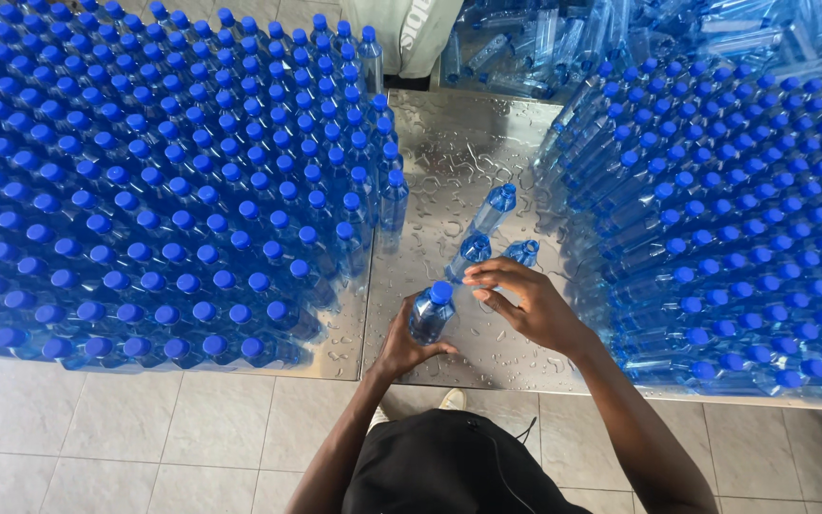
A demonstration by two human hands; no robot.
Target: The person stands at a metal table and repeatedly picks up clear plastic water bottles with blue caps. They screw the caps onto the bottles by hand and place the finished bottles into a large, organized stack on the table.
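Head view: a capped bottle (431,311) is gripped by the left hand (400,345) on the wet steel table (449,152), the right hand (525,303) loosely curled beside three loose bottles (492,233), large capped batches (145,190) already massed either side.

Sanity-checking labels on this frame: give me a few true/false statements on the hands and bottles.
1. The left hand grips a blue-capped bottle. True.
2. The right hand holds a bottle aloft. False: it rests by three loose bottles, fingers spread.
3. The steel table is dry. False: it is dotted with water drops.
4. Massed capped bottles stand on both sides. True.
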